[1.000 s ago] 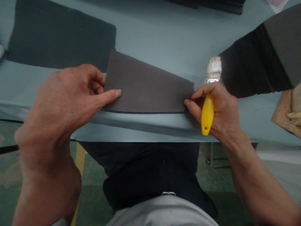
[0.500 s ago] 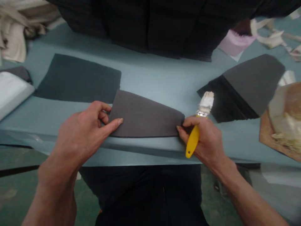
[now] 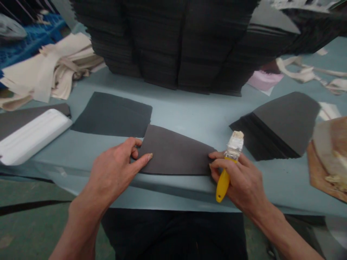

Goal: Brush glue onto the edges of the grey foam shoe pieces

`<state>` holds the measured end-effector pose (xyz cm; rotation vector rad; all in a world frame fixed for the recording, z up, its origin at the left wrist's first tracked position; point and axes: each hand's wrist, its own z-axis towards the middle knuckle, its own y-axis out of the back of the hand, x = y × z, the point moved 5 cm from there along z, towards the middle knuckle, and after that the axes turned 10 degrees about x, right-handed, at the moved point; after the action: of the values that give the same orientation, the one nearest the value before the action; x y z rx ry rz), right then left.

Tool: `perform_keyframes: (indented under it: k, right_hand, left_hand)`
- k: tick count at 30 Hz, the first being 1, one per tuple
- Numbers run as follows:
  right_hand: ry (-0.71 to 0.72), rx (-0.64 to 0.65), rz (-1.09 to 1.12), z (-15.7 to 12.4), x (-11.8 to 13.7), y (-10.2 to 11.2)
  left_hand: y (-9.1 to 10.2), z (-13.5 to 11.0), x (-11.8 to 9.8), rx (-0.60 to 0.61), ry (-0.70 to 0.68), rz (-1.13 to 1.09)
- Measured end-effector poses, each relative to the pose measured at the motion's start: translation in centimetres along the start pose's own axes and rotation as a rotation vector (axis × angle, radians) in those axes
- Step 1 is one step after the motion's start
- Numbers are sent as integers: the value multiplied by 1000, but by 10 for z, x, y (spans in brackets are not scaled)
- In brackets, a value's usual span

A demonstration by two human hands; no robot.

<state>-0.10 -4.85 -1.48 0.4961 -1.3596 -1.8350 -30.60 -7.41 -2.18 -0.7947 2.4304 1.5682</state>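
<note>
A dark grey flat piece [image 3: 176, 153], perhaps cloth or thin foam, lies along the table's front edge, its top left corner meeting a darker flat sheet [image 3: 116, 113]. My left hand [image 3: 116, 168] is closed on its left end, thumb on top and the other fingers at the edge, partly hidden. In my right hand [image 3: 241, 177] is a paintbrush [image 3: 223, 184] with a yellow handle and white-coated bristles pointing up and away. Fingertips of that same hand touch the grey piece's right end.
Tall stacks of dark sheets [image 3: 162, 47] stand at the back. Right of the brush lies a fanned pile of dark pieces [image 3: 284, 122], beside a wooden board [image 3: 320, 169] bearing a crusted container. A white long object [image 3: 35, 137] and beige fabric strips [image 3: 54, 68] lie left.
The camera view has tilted up, so everything sits lower in the picture. My right fingers have shifted slightly at the piece's end. Both hands stay at the grey piece.
</note>
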Motion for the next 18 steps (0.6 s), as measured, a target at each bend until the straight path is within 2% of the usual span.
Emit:
perform_keyframes:
  k: [8, 13, 15, 18]
  right_hand:
    - [8, 59, -6, 2, -2, 1]
    - [-6, 55, 14, 1, -4, 0]
    - [-16, 45, 25, 1, -4, -1]
    - [-22, 36, 37, 1, -4, -1]
  left_hand:
    - [-1, 0, 1, -24, -35, -23]
    - [4, -3, 4, -32, -122, -127]
    - [9, -6, 7, -78, -122, -154]
    - [19, -13, 5, -218, -128, -112]
